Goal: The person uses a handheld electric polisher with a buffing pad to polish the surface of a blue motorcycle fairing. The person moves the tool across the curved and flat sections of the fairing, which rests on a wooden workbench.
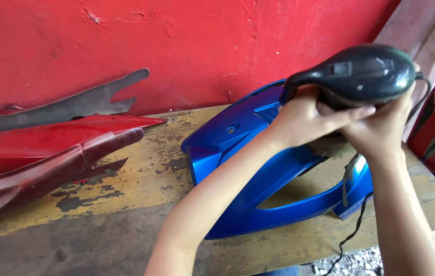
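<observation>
You are gripping a black power tool (358, 74) with your left hand (307, 120) and right hand (381, 128). It is hovering over the blue fairing panel (248, 153) lying on the worn bench (125, 204).

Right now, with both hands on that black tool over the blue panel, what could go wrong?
1. The cord hangs off the bench edge past the blue panel; it could snag and jerk the tool.
2. The left hand and right hand both hold the tool, so nothing steadies the panel; it may slide.
3. The red panels lie close by and could get bumped.
</observation>
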